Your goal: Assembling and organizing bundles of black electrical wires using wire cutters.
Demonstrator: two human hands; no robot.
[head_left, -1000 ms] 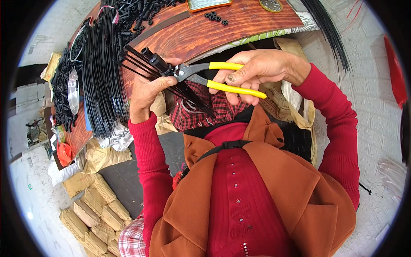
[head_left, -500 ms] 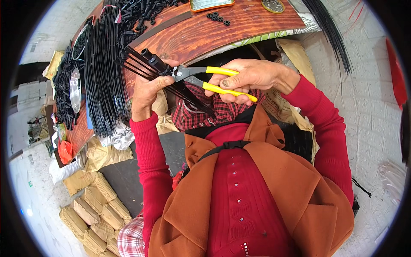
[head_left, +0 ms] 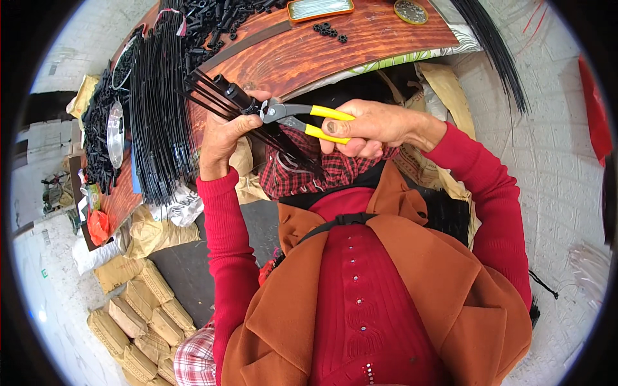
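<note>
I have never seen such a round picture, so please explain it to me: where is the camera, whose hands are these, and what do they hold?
The camera sits on a person's head and looks down, and its wide lens bends the edges. The left hand grips a bunch of thin black rods. The right hand holds yellow-handled pliers, whose nose meets the rods near the left thumb. Ahead is a reddish wooden table with small black pieces, a shallow orange tray and a large bundle of black rods.
</note>
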